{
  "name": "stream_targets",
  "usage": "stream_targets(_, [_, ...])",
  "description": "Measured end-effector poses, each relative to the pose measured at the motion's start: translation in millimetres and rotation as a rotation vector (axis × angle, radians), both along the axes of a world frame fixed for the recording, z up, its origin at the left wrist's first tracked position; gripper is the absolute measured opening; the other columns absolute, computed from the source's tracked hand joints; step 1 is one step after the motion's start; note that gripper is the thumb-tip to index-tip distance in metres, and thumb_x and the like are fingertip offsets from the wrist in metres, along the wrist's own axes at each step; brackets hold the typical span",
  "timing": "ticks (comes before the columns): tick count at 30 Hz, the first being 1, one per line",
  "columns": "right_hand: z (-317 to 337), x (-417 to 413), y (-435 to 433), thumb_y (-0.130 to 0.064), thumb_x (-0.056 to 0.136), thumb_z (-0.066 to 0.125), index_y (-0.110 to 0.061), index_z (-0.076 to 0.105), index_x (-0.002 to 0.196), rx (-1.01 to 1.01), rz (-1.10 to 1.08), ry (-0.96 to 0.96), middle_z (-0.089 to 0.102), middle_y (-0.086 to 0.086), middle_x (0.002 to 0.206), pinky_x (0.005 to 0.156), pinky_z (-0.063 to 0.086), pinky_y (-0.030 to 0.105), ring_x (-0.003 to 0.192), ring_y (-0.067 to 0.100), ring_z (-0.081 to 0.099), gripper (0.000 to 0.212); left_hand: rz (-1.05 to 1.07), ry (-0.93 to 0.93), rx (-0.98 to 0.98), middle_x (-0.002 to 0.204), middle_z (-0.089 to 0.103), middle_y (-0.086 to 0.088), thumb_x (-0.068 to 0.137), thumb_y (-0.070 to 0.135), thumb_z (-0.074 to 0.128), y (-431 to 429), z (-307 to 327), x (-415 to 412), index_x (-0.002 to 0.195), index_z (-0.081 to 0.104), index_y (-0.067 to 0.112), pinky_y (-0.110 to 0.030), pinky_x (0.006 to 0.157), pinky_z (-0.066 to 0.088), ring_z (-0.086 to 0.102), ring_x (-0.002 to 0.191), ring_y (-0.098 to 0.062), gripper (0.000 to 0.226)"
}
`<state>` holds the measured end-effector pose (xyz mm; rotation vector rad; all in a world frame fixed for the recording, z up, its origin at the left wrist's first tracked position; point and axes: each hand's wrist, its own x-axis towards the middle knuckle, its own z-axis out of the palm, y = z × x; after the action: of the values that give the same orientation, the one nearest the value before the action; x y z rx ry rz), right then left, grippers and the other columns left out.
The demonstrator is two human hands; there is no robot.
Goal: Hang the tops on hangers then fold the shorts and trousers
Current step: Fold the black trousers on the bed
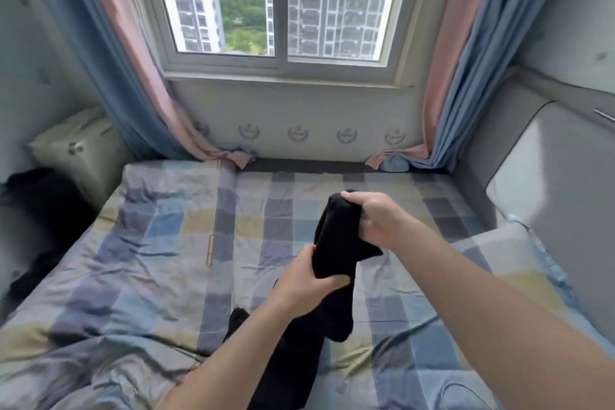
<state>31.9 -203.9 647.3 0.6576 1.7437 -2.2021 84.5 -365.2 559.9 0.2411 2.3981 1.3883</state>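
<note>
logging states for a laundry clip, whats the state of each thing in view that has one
black garment, bunched, lifted at the top, lower end trailing on the bed cover
left hand, gripping the garment lower down
right hand, gripping its top end
bed cover, spread, wrinkled
curtains, drawn aside to both sides
window, looks shut

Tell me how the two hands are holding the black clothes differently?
The right hand grips the black garment at its top end, higher and farther away. The left hand grips its middle, lower and nearer. Both curl round the same garment.
</note>
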Motion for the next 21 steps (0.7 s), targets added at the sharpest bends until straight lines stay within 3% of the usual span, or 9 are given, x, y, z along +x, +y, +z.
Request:
stream_targets(2, [1, -1, 9, -0.013, 0.102, 0.053, 0.001, 0.065, 0.1, -0.145, 0.051, 0.03, 0.073, 0.01, 0.078, 0.064, 0.058, 0.03, 0.07, 0.021, 0.071, 0.019, 0.099, 0.053, 0.0, 0.107, 0.07, 0.012, 0.091, 0.037, 0.068, 9, -6, -1, 0.117, 0.061, 0.027, -0.04, 0.087, 0.056, 0.066, 0.099, -0.009, 0.029])
stream_targets(5, [0, 0, 25, -0.022, 0.102, 0.052, -0.007, 0.067, 0.107, -0.205, 0.192, 0.113, 0.073, 0.003, 0.095, 0.078, 0.052, 0.031, 0.079, 0.017, 0.069, 0.022, 0.189, 0.078, 0.138, 0.102, 0.074, 0.009, 0.1, 0.025, 0.058, 19, -3, -3, 0.113, 0.069, 0.023, -0.043, 0.091, 0.056, 0.069, 0.096, -0.009, 0.017])
stream_targets(8, [-13, 2, 40, -0.032, 0.101, 0.054, -0.02, 0.057, 0.13, -0.022, 0.326, 0.207, 0.068, -0.004, 0.125, 0.091, 0.048, 0.037, 0.108, 0.019, 0.064, 0.032, 0.342, 0.069, 0.306, 0.094, 0.076, 0.007, 0.101, 0.025, 0.058, 24, 7, -7, 0.1, 0.071, 0.024, -0.045, 0.089, 0.057, 0.072, 0.09, -0.01, 0.013])
stream_targets(11, [-33, 18, 47, -0.047, 0.095, 0.06, -0.03, 0.048, 0.141, 0.222, 0.395, 0.203, 0.062, -0.006, 0.133, 0.109, 0.042, 0.047, 0.124, 0.018, 0.057, 0.05, 0.517, 0.038, 0.433, 0.095, 0.075, -0.006, 0.101, 0.025, 0.058, 26, 15, -15, 0.098, 0.07, 0.014, -0.05, 0.09, 0.057, 0.071, 0.093, -0.022, 0.016])
stream_targets(12, [-38, 26, 48, -0.053, 0.091, 0.063, -0.032, 0.048, 0.141, 0.278, 0.427, 0.167, 0.061, -0.006, 0.132, 0.106, 0.046, 0.047, 0.123, 0.017, 0.058, 0.056, 0.573, 0.023, 0.465, 0.096, 0.074, -0.008, 0.101, 0.025, 0.058, 27, 16, -18, 0.099, 0.069, 0.012, -0.051, 0.09, 0.057, 0.071, 0.094, -0.024, 0.017])
stream_targets(15, [-55, 56, 51, -0.071, 0.072, 0.069, -0.034, 0.057, 0.128, 0.338, 0.492, 0.037, 0.068, -0.008, 0.118, 0.078, 0.058, 0.037, 0.108, 0.014, 0.067, 0.067, 0.676, -0.046, 0.531, 0.1, 0.074, -0.006, 0.1, 0.028, 0.058, 38, 15, -18, 0.101, 0.068, 0.017, -0.051, 0.092, 0.057, 0.07, 0.098, -0.025, 0.015])
stream_targets(18, [-73, 74, 59, -0.043, 0.081, 0.077, -0.021, 0.065, 0.113, 0.195, 0.389, 0.019, 0.075, -0.001, 0.106, 0.072, 0.062, 0.037, 0.095, 0.016, 0.074, 0.041, 0.685, -0.096, 0.533, 0.098, 0.074, -0.004, 0.1, 0.031, 0.059, 52, 7, -11, 0.098, 0.069, 0.02, -0.051, 0.091, 0.057, 0.069, 0.098, -0.025, 0.015])
stream_targets(21, [-76, 78, 75, -0.005, 0.088, 0.069, -0.005, 0.064, 0.104, 0.243, 0.243, 0.074, 0.071, 0.012, 0.097, 0.065, 0.061, 0.037, 0.084, 0.024, 0.072, 0.016, 0.619, -0.183, 0.552, 0.1, 0.075, -0.006, 0.098, 0.032, 0.063, 60, 0, -5, 0.098, 0.072, 0.017, -0.051, 0.09, 0.058, 0.07, 0.101, -0.028, 0.017])
